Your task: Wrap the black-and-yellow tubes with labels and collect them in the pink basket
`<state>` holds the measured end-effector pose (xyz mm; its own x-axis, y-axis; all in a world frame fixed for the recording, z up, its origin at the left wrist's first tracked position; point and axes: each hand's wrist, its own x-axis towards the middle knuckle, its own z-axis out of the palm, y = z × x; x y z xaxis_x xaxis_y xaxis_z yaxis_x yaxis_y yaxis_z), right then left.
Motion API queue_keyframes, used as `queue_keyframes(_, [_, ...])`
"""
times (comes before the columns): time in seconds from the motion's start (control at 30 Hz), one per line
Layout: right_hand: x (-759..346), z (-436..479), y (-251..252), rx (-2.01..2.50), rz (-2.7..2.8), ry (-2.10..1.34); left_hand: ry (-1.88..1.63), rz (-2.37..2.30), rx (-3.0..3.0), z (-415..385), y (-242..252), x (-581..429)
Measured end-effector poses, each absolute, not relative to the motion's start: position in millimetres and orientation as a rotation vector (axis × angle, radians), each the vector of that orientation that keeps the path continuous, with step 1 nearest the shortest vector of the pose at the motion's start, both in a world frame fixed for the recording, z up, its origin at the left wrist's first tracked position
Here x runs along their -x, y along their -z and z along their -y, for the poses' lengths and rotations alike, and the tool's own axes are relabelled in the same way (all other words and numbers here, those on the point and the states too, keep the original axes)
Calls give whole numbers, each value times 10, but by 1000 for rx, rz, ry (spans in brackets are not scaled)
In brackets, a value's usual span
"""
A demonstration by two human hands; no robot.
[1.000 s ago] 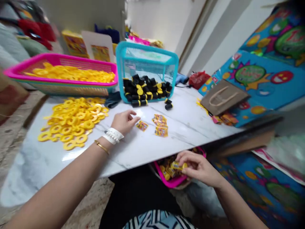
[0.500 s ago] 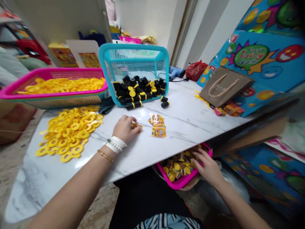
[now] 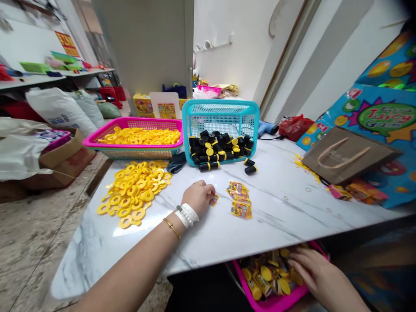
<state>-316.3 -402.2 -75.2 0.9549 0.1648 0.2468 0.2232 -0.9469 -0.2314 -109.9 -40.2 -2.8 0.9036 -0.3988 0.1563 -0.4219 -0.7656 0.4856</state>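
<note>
My left hand (image 3: 199, 197) rests on the marble-patterned table with its fingers pinched on a small yellow printed card (image 3: 214, 200). Just right of it lies a loose pile of similar printed cards (image 3: 241, 209). Below the table edge, my right hand (image 3: 315, 271) reaches into a pink basket (image 3: 251, 290), fingers stretched and apart over the contents. That basket holds many small printed pieces with round yellow ends (image 3: 266, 273). Whether the right fingertips touch a piece is unclear.
Behind my left hand a turquoise basket (image 3: 221, 106) lies tipped with black and yellow cylinders (image 3: 224, 147). Yellow rings (image 3: 136, 190) are heaped at left, before a pink basket (image 3: 133, 121) of more rings. A brown paper bag (image 3: 347, 154) leans on a blue box (image 3: 383, 108).
The view has tilted up and turned left, so the table appears lower and further right. My left hand stays by the cards, and my right hand remains at the lower pink basket.
</note>
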Motion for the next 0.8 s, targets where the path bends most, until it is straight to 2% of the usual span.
queue_keyframes(0.1, [2785, 3711, 35, 2623, 443, 255, -97, 522, -2541, 425, 31, 1089])
queue_keyframes(0.23, [1795, 3353, -527, 2467, 418, 686, -93, 434, -2329, 314, 12, 1017])
queue_keyframes(0.37, [1028, 2836, -474, 2426, 757, 440, -52, 198, -1996, 122, 23, 905])
queue_keyframes(0.53, [912, 2157, -206, 2479, 1061, 27, -47, 47, -1782, 46, 86, 814])
queue_keyframes(0.67, [962, 2012, -164, 2406, 1030, -106, -52, 99, -1823, 98, 96, 840])
queue_keyframes(0.8, [955, 2056, -133, 2344, 1004, -75, -90, 59, -1851, 111, 45, 901])
